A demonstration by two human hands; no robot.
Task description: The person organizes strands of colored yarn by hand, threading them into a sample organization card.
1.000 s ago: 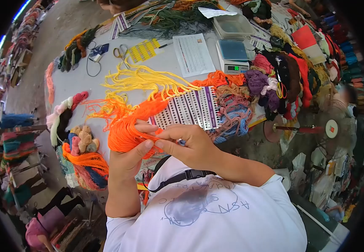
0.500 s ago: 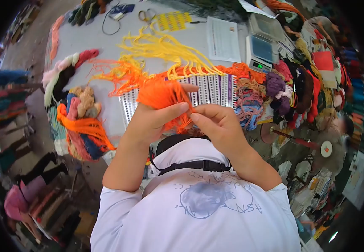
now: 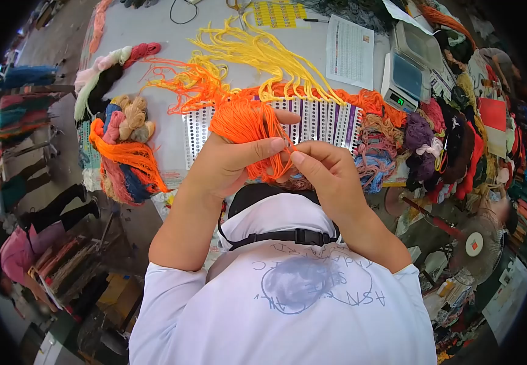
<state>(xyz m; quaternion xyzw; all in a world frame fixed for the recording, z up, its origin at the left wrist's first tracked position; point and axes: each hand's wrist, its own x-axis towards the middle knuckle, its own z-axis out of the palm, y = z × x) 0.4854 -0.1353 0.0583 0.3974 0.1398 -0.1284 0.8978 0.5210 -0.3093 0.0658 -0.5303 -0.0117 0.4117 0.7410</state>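
A bundle of orange yarn (image 3: 248, 126) lies across my left hand (image 3: 230, 159), whose fingers pass beneath it while the thumb presses on top. My right hand (image 3: 327, 172) pinches a few orange strands at the bundle's right side, thumb against forefinger, close to my left thumb tip. Below and behind both hands, a white card with rows of holes and purple stripes (image 3: 336, 126) rests on the table. Loose yellow yarn (image 3: 269, 52) spreads out beyond it, with thinner orange strands (image 3: 190, 85) to the left. The left fingers under the bundle are mostly hidden.
Mixed yarn skeins (image 3: 120, 143) hang over the table's left edge. At the right stand a digital scale (image 3: 402, 85) and heaped skeins (image 3: 425, 137). A printed sheet (image 3: 350, 52) lies at the back. A fan (image 3: 475, 243) is at lower right; a person in pink (image 3: 23, 252) is at left.
The view has shifted, so the table's things sit a little higher and outer ones farther right. Both hands stay together at the orange yarn, the right still pinching strands.
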